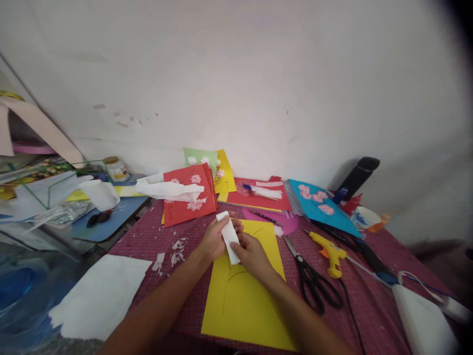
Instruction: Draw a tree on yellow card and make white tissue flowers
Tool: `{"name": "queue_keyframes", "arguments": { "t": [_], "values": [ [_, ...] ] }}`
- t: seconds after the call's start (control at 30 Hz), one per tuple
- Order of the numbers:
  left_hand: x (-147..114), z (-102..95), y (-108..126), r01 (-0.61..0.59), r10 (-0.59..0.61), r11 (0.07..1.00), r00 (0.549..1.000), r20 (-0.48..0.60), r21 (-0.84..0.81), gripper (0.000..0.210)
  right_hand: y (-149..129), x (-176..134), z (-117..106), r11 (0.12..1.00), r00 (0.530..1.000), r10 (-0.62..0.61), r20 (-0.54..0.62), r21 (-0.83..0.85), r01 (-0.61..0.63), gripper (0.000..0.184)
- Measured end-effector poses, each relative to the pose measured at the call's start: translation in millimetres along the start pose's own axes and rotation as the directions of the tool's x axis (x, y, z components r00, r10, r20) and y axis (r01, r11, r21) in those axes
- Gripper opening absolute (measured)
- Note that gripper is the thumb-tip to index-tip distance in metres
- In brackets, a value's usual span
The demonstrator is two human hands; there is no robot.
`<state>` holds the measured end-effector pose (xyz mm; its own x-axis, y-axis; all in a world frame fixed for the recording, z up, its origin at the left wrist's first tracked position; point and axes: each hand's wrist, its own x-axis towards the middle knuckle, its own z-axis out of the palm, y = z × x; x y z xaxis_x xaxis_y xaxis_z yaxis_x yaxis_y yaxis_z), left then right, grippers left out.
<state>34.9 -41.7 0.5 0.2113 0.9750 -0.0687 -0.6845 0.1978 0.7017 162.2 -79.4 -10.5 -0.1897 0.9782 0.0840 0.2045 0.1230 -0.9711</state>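
Observation:
A narrow folded strip of white tissue paper (229, 240) is held between my two hands. My left hand (214, 240) pinches its upper end with the thumb on top. Lower down, my right hand (252, 254) grips the strip's other edge between thumb and fingers. Both hands are above a yellow sheet of paper (247, 305), which has thin dark curved lines drawn on it. Scissors (310, 278) with black handles lie just right of the sheet. Left of it are torn white paper scraps (178, 251) on the checked red cloth.
A yellow glue gun (330, 252) with a cord lies at the right. Red cards (181, 217) and a blue card (308, 204) bear pink-white paper flowers. A large white tissue sheet (103, 291) hangs at the table's left edge. A black bottle (356, 180) stands near the wall.

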Motion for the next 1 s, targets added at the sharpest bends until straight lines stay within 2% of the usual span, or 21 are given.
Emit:
{"name": "queue_keyframes", "arguments": {
  "t": [0.17, 0.3, 0.43, 0.6, 0.77, 1.0],
  "values": [
    [3.5, -3.6, 8.9, 0.010, -0.019, 0.994, 0.996, -0.082, -0.108, 0.022, -0.4, -1.1, -3.8, 0.987, 0.989, 0.113, 0.099, 0.100, -0.123, 0.017],
    [6.2, -6.9, 13.3, 0.004, -0.021, 0.990, 0.993, -0.120, -0.141, 0.020, -0.5, -0.4, -7.6, 0.980, 0.982, 0.122, 0.140, 0.139, -0.142, 0.020],
    [7.3, -7.4, 12.6, -0.015, -0.001, 0.992, 0.993, -0.121, -0.129, 0.022, -1.7, 0.1, -8.7, 0.981, 0.988, 0.094, 0.125, 0.156, -0.114, 0.021],
    [6.6, -6.4, 9.4, 0.003, -0.016, 0.994, 0.993, -0.116, -0.106, 0.023, 0.6, 1.1, -7.7, 0.996, 0.998, 0.025, 0.063, 0.085, -0.031, 0.020],
    [7.4, -7.0, 9.9, -0.002, -0.014, 0.992, 0.992, -0.128, -0.123, 0.021, 2.6, 1.2, -7.7, 0.994, 0.997, 0.056, 0.055, 0.091, -0.061, 0.015],
    [8.6, -7.7, 12.1, -0.005, -0.016, 0.987, 0.992, -0.124, -0.163, 0.020, -5.4, 0.6, -10.9, 0.977, 0.984, 0.126, 0.128, 0.154, -0.145, 0.023]
  ]
}}
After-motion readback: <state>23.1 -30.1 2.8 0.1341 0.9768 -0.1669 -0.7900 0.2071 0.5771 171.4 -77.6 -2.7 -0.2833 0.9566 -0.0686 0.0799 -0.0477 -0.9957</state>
